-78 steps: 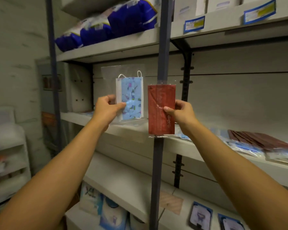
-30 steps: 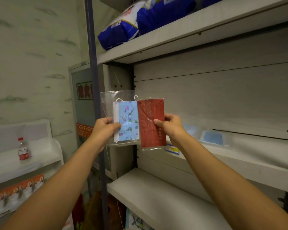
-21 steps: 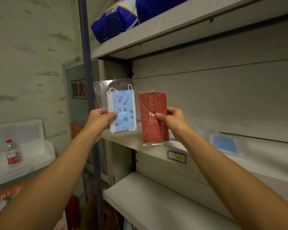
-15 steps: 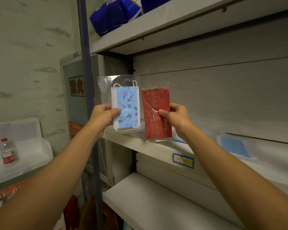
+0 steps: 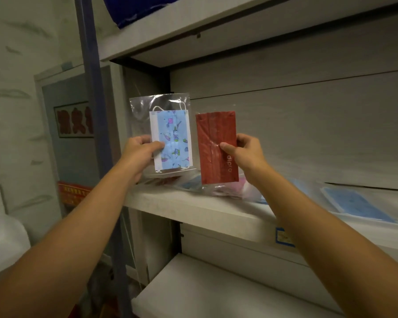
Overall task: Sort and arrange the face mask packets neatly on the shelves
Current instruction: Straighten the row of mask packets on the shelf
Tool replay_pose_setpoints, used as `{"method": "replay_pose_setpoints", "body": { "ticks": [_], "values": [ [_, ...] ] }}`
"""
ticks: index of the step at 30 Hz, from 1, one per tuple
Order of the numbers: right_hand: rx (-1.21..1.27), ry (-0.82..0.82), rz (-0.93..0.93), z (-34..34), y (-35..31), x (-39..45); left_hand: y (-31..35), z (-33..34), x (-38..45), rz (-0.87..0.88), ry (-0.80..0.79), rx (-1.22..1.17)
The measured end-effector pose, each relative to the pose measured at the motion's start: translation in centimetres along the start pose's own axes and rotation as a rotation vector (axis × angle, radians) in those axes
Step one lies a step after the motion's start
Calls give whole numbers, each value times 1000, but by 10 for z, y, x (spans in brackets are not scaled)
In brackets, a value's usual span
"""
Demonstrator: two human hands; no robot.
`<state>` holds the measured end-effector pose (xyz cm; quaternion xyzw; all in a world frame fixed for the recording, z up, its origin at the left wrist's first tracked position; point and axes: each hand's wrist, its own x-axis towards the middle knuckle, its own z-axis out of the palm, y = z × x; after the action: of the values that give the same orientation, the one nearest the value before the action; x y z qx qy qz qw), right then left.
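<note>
Hands hold two mask packets upright side by side above the middle shelf [image 5: 200,208]. Left hand [image 5: 139,152] pinches the patterned blue packet [image 5: 171,138] between thumb and fingers; right hand [image 5: 245,152] likewise pinches the red packet [image 5: 216,145].

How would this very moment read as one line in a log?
left hand: holds blue patterned mask packet | right hand: holds red mask packet | both upright above middle shelf

The blue bag [image 5: 133,10] on the top shelf is cut off by the upper edge. Packets [image 5: 225,188] lying behind the red packet [image 5: 216,148] are blurred and partly hidden. The shelf label [image 5: 284,236] is unreadable.
</note>
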<state>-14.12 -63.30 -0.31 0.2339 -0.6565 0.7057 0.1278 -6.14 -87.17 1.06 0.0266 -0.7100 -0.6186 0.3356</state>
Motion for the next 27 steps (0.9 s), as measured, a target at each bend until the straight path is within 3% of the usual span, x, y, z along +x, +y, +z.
{"method": "replay_pose_setpoints", "body": {
  "ticks": [8,16,22,27],
  "values": [
    [-32,162,-22,17,10,37,-33,1,71,9,-99,-49],
    [-65,269,-9,21,23,55,-85,13,119,-102,-212,-64],
    [-103,327,-4,19,30,53,-124,38,123,-125,-408,219],
    [-132,346,-14,21,30,48,-134,51,124,23,-495,602]
  ]
}}
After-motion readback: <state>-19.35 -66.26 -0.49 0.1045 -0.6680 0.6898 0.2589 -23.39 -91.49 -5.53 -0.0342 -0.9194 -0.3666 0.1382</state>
